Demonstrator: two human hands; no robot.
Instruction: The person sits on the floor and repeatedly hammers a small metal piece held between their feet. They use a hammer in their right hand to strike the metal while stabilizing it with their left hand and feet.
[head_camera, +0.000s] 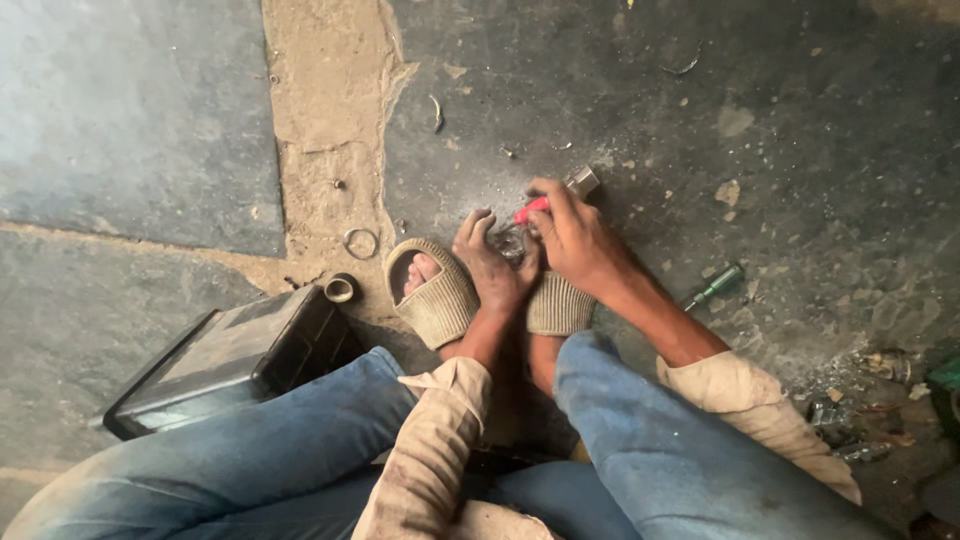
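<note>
My left hand presses down on a small shiny metal part lying on the concrete floor between my feet. Its fingers are spread over the part. My right hand grips a red-handled tool and holds its tip against that part. A small square metal piece lies just beyond my right hand's fingers. Both feet wear beige knitted slippers, and my knees in blue jeans frame the hands.
A black box-shaped casing lies at left by my knee. A metal ring and a short round sleeve lie near it. A green-handled screwdriver lies right. Small scrap parts litter the floor at right.
</note>
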